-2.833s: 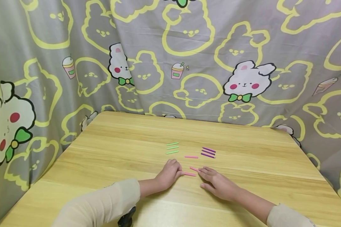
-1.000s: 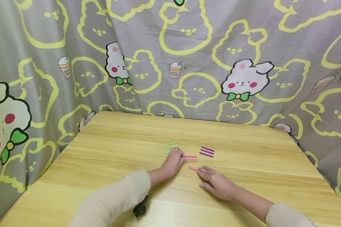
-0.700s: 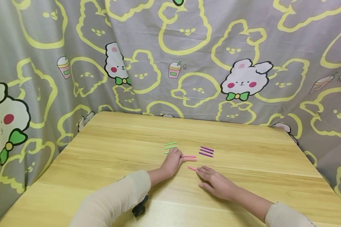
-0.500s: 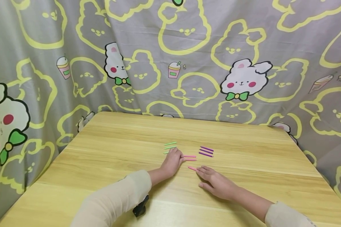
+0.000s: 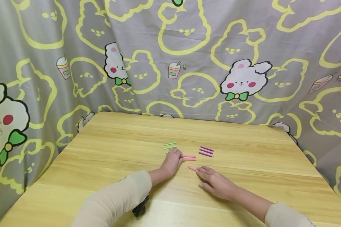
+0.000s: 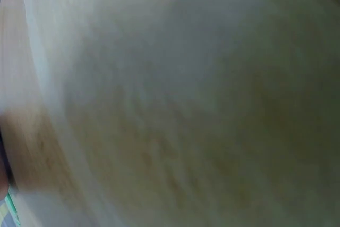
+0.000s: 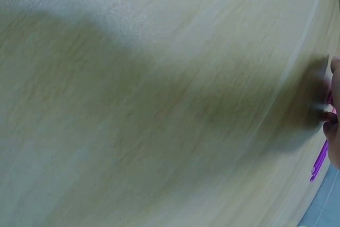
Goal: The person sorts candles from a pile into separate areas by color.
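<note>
In the head view, my left hand [image 5: 171, 162] pinches the left end of a pink crayon-like stick [image 5: 191, 159], which lies flat on the table. Just behind it, nearly parallel, is a second pink stick [image 5: 190, 156]. My right hand [image 5: 217, 183] lies palm down with extended fingers; its fingertips cover the right end of a tilted third pink stick [image 5: 191, 168]. Three green sticks [image 5: 170, 143] lie beyond my left hand, the nearest partly hidden by it. Three purple sticks [image 5: 206, 151] form a slanting row behind my right hand.
The wooden table [image 5: 125, 135] backs onto a grey curtain [image 5: 147, 37] with cartoon bears and rabbits. A small black device [image 5: 140, 208] hangs under the left sleeve [image 5: 116, 195]. Both wrist views show mostly tabletop.
My left hand has brought its pink stick away from me to beside the far pink stick, then stays there over the last half second. The right hand has kept its place.
</note>
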`<state>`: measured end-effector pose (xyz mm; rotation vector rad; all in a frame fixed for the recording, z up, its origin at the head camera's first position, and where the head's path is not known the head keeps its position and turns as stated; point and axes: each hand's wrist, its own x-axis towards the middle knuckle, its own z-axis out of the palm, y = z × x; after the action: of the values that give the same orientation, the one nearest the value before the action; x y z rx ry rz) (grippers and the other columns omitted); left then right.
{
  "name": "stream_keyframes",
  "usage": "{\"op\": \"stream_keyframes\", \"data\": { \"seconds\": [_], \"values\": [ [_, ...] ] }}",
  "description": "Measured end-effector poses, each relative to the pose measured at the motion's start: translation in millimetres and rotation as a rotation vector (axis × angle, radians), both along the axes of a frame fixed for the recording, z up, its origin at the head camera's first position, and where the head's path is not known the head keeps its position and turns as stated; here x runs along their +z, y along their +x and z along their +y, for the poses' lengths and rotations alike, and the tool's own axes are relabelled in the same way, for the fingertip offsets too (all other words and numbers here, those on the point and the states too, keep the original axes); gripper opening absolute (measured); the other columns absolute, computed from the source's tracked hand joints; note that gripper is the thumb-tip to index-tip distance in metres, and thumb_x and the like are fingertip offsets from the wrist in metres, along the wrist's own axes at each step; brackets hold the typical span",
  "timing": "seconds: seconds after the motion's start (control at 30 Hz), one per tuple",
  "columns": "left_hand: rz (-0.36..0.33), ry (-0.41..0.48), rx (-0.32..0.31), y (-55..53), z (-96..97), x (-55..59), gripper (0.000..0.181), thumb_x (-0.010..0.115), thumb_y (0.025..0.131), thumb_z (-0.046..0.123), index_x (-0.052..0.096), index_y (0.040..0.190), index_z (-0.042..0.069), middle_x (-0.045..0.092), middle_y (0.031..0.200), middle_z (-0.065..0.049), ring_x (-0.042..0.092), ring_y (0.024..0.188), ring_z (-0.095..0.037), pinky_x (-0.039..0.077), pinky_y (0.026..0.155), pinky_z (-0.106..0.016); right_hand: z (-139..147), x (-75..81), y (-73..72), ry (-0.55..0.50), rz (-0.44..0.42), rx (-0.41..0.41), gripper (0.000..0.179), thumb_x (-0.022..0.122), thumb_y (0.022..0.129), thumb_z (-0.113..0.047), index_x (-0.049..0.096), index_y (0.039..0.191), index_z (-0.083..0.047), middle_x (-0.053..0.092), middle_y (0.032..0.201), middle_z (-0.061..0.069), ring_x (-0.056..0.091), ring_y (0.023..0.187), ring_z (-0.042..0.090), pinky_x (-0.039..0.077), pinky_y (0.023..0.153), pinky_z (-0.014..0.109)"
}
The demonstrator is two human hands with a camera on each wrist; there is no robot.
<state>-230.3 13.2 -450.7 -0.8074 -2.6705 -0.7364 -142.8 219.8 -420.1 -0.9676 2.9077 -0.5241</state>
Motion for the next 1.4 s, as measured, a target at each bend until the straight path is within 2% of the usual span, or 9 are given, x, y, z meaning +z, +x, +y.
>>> {"op": "stream_keyframes", "data": {
  "seconds": [0.17,0.3,0.43,0.57,0.67,0.8,1.03,1.23,1.4],
  "values": [
    [-0.034,-0.002,-0.005,1.4,-3.4,1.5,0.016,0.063,0.087,0.024,0.061,0.086,0.007,0.054,0.084,0.0,0.045,0.083,-0.013,0.044,0.076,-0.024,-0.9,-0.9,0.3,-0.005,-0.003,0.0,0.048,0.053,0.094,-0.028,0.049,0.13,0.003,0.049,0.136,0.02,0.042,0.128,0.04,0.038,0.101,0.051],
    [-0.017,-0.042,-0.051,0.1,-8.5,7.9,0.023,0.062,0.087,0.027,0.061,0.096,0.006,0.056,0.091,-0.002,0.047,0.087,-0.015,0.046,0.08,-0.026,-0.4,-1.3,-0.5,-0.016,-0.001,0.001,0.048,0.054,0.094,-0.027,0.049,0.13,0.004,0.049,0.135,0.021,0.043,0.127,0.041,0.038,0.101,0.051],
    [0.039,-0.127,-0.146,-6.8,-16.0,17.4,0.036,0.061,0.088,0.029,0.059,0.113,0.003,0.06,0.109,-0.008,0.053,0.104,-0.022,0.045,0.096,-0.034,0.8,-2.9,-2.8,-0.042,0.036,0.011,0.046,0.055,0.093,-0.026,0.051,0.128,0.004,0.052,0.131,0.022,0.047,0.123,0.04,0.04,0.1,0.051],
    [0.066,-0.262,-0.276,-14.1,-24.4,25.6,0.045,0.061,0.088,0.029,0.055,0.123,0.001,0.058,0.126,-0.012,0.052,0.12,-0.026,0.039,0.106,-0.038,1.0,-6.1,-4.4,-0.093,0.081,-0.012,0.042,0.059,0.09,-0.02,0.055,0.125,0.004,0.057,0.126,0.021,0.052,0.118,0.037,0.043,0.097,0.048],
    [0.061,-0.345,-0.372,-17.0,-28.8,30.0,0.047,0.061,0.089,0.03,0.054,0.126,0.001,0.055,0.131,-0.014,0.05,0.123,-0.027,0.038,0.107,-0.037,-0.7,-8.9,-5.2,-0.172,0.116,-0.076,0.039,0.064,0.086,-0.014,0.058,0.121,0.003,0.061,0.12,0.017,0.057,0.112,0.032,0.047,0.094,0.045],
    [0.039,-0.415,-0.441,-17.1,-31.5,33.2,0.05,0.058,0.09,0.032,0.052,0.129,0.002,0.051,0.135,-0.015,0.047,0.127,-0.028,0.035,0.109,-0.038,-5.5,-12.5,-7.2,-0.307,0.17,-0.187,0.033,0.07,0.079,-0.008,0.064,0.111,0.002,0.068,0.107,0.012,0.062,0.1,0.025,0.052,0.088,0.039],
    [-0.002,-0.485,-0.455,-15.7,-31.2,35.8,0.053,0.054,0.092,0.034,0.048,0.132,0.0,0.048,0.138,-0.016,0.043,0.131,-0.028,0.031,0.111,-0.04,-14.4,-16.3,-8.3,-0.41,0.161,-0.347,0.027,0.075,0.074,-0.003,0.069,0.099,0.001,0.069,0.096,0.009,0.063,0.093,0.022,0.054,0.081,0.034],
    [-0.053,-0.522,-0.435,-16.8,-29.4,36.3,0.054,0.052,0.092,0.036,0.046,0.133,0.001,0.045,0.14,-0.015,0.039,0.133,-0.027,0.03,0.111,-0.042,-16.5,-18.5,-7.0,-0.472,0.158,-0.42,0.022,0.077,0.071,-0.003,0.071,0.092,-0.001,0.067,0.086,0.003,0.058,0.08,0.014,0.052,0.069,0.023],
    [-0.079,-0.536,-0.433,-14.7,-29.1,38.8,0.055,0.051,0.093,0.036,0.045,0.134,0.001,0.045,0.141,-0.015,0.038,0.134,-0.028,0.029,0.112,-0.043,-18.3,-20.9,-6.6,-0.507,0.138,-0.483,0.019,0.077,0.071,-0.003,0.071,0.089,-0.003,0.063,0.081,0.001,0.051,0.074,0.011,0.046,0.062,0.02]
  ]
}}
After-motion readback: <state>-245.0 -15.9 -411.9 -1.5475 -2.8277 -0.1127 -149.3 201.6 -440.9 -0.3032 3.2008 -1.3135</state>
